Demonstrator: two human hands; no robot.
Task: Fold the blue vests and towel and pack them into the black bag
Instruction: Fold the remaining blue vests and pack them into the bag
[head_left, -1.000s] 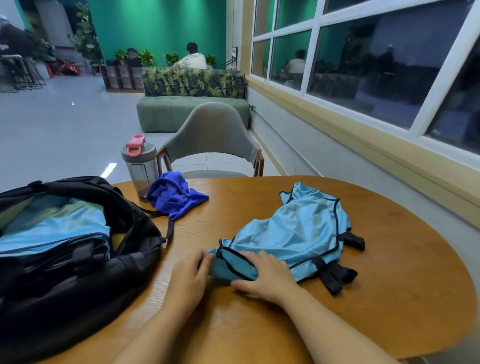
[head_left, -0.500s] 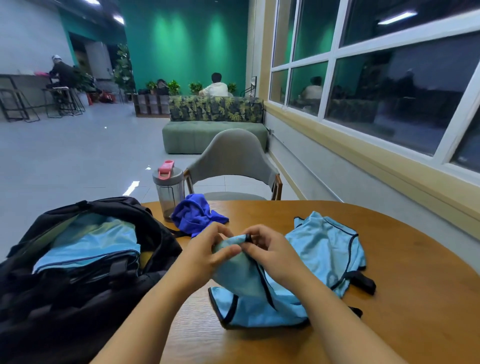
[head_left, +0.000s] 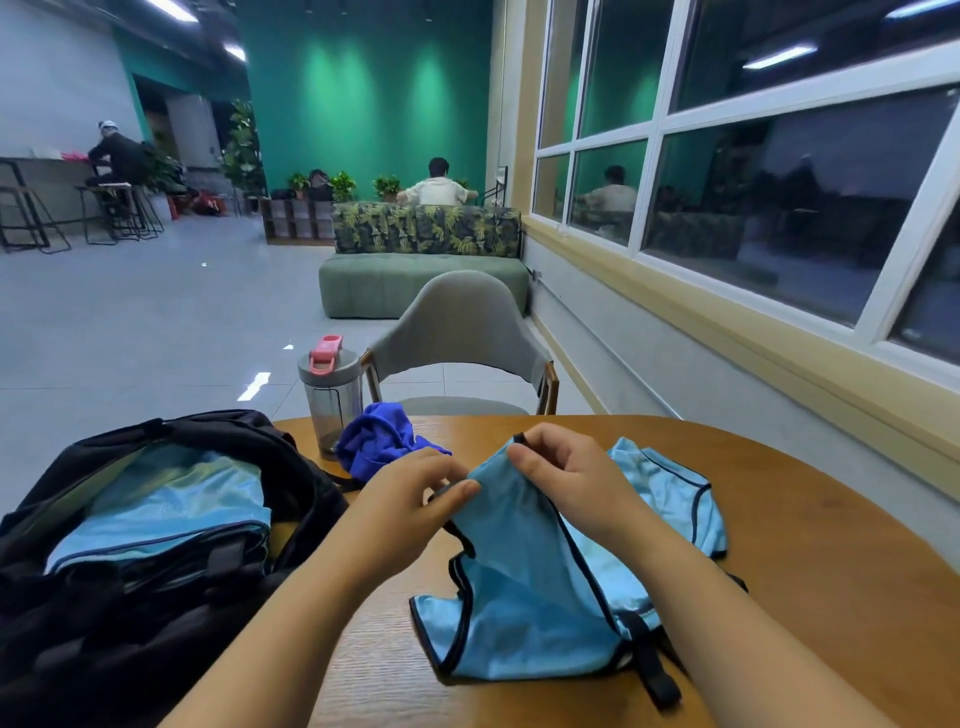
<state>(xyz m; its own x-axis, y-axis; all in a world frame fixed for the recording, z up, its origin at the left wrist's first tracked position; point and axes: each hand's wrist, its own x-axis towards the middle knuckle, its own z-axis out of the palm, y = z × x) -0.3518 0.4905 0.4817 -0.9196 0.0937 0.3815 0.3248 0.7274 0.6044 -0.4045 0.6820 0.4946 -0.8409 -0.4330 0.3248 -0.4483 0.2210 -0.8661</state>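
Vest (head_left: 524, 582) hung lifted at its near-left edge, pinched by both the left hand (head_left: 410, 499) and the right hand (head_left: 566, 478). Slippery fabric could have slid loose, spoiling the fold, or its dangling black straps (head_left: 655, 670) could have snagged on the table (head_left: 810, 545).

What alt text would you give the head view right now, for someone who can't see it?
Both hands, left and right, pinch the top edge of a light blue vest lifted off a round wooden table. An open black bag sits on the left, with a crumpled dark blue towel and a water bottle behind.
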